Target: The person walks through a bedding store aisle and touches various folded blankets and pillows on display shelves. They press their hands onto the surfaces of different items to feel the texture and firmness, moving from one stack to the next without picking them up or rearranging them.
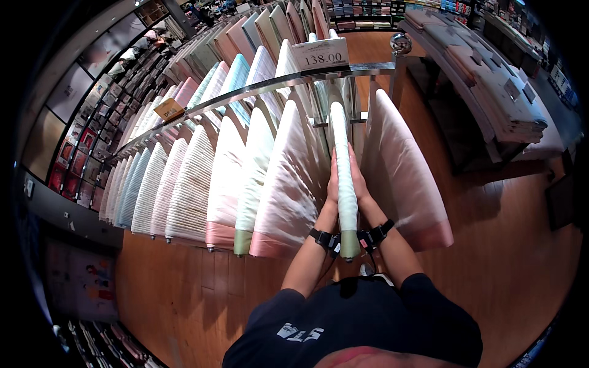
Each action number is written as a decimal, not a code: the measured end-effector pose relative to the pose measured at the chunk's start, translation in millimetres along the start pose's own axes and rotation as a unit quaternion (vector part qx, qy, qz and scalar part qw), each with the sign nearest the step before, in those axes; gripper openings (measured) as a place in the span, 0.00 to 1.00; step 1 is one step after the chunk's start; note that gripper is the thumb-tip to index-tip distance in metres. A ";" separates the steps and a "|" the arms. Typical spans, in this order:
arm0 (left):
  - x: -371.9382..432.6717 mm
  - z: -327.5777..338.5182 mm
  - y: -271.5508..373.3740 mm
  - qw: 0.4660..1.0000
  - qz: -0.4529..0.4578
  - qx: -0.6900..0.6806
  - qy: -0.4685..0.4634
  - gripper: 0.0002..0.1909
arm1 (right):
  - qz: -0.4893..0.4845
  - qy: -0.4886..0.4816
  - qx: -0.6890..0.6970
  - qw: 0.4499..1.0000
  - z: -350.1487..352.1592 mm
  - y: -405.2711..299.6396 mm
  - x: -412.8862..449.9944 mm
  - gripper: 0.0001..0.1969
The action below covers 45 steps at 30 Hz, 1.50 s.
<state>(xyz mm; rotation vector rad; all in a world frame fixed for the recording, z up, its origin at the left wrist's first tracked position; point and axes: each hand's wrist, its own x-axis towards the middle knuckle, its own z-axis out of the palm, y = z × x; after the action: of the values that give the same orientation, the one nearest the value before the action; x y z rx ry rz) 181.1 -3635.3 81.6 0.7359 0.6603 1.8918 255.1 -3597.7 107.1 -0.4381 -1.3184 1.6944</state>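
Note:
A pale green hanging cloth (344, 161), probably bedding, with a darker green band at its lower end, hangs edge-on before me from a metal display rack (280, 87). My left hand (333, 181) lies flat along its left face, fingers pointing up and away. On the opposite face my right hand (357, 177) lies likewise, so the cloth is held between both palms. Part of each hand is hidden by the fabric. To the left hangs a white cloth with a pink band (290, 198); to the right, a pale pink one (400, 170).
More hanging cloths (188, 184) line the rack leftward. A price card (321, 54) stands on its top rail, near a round metal post cap (401, 43). Right, a low display table bears folded textiles (501, 96). Stocked shelves (92, 119) line the left wall. Wooden floor (184, 294) surrounds me.

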 end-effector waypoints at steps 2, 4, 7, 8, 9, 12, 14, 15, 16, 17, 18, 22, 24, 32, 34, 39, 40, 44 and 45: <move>-14.6 -10.6 -14.4 0.999 -0.042 -0.017 -0.009 0.32 | 0.006 0.000 -0.022 1.000 -2.2 5.2 -9.0 0.35; -26.6 -20.3 -27.7 0.997 -0.068 -0.027 -0.005 0.31 | 0.010 0.001 -0.048 0.999 -6.8 9.8 -15.8 0.35; -39.5 -34.8 -44.4 0.994 -0.106 -0.037 0.004 0.30 | 0.027 0.003 -0.039 0.999 -12.9 22.1 -21.6 0.35; -43.1 -40.0 -49.4 0.993 -0.114 -0.039 0.007 0.30 | 0.026 0.001 -0.056 0.998 -14.8 26.0 -23.8 0.35; -46.3 -44.1 -55.4 0.991 -0.124 -0.041 0.011 0.30 | 0.024 -0.001 -0.072 0.997 -17.6 31.2 -26.6 0.35; -53.7 -56.1 -68.4 0.987 -0.156 -0.043 0.017 0.29 | 0.029 -0.004 -0.108 0.994 -28.0 50.3 -37.1 0.35; -64.0 -73.3 -71.4 0.984 -0.173 -0.042 0.030 0.29 | 0.054 -0.008 -0.094 0.994 -26.6 70.8 -43.4 0.36; -61.7 -69.0 -80.1 0.979 -0.196 -0.044 0.026 0.29 | 0.076 0.010 -0.087 0.993 -40.5 80.5 -45.2 0.36; -71.1 -79.9 -79.7 0.978 -0.204 -0.042 0.032 0.28 | 0.075 0.000 -0.085 0.994 -38.5 96.4 -48.5 0.36; -76.3 -83.9 -84.4 0.973 -0.223 -0.041 0.035 0.28 | 0.112 0.012 -0.034 0.993 -44.4 109.5 -51.8 0.36; -74.7 -79.2 -92.2 0.967 -0.250 -0.042 0.030 0.28 | 0.143 0.038 0.016 0.989 -59.3 118.4 -53.5 0.36; -104.4 -101.8 -104.9 0.948 -0.310 -0.040 0.058 0.27 | 0.207 0.056 0.055 0.975 -62.7 143.3 -71.9 0.38; -116.3 -110.0 -112.4 0.939 -0.336 -0.042 0.067 0.27 | 0.221 0.053 0.033 0.973 -64.4 148.1 -83.2 0.38; -148.1 -122.0 -129.4 0.912 -0.397 -0.042 0.093 0.25 | 0.310 0.075 0.013 0.948 -74.7 150.9 -130.8 0.41; -148.5 -118.1 -128.3 0.908 -0.406 -0.039 0.091 0.25 | 0.353 0.104 0.038 0.929 -75.3 145.2 -127.2 0.42; -160.2 -121.9 -106.8 0.909 -0.387 -0.036 0.149 0.24 | 0.443 0.066 0.070 0.891 -46.6 87.0 -135.3 0.37; -151.5 -90.5 -102.0 0.912 -0.361 -0.038 0.193 0.22 | 0.429 0.062 0.071 0.898 -56.0 73.7 -135.4 0.35; -131.8 -63.0 -75.0 0.947 -0.282 0.001 0.155 0.23 | 0.321 0.059 0.102 0.940 -76.0 58.9 -117.1 0.29; -126.7 -63.9 -68.6 0.948 -0.278 0.003 0.156 0.23 | 0.334 0.073 0.127 0.931 -68.4 48.4 -111.4 0.29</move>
<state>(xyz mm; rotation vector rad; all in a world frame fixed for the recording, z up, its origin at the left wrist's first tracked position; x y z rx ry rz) 219.2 -3732.6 -36.3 0.2092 0.9576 1.4832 341.8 -3650.3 11.4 -0.9113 -0.8633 2.2986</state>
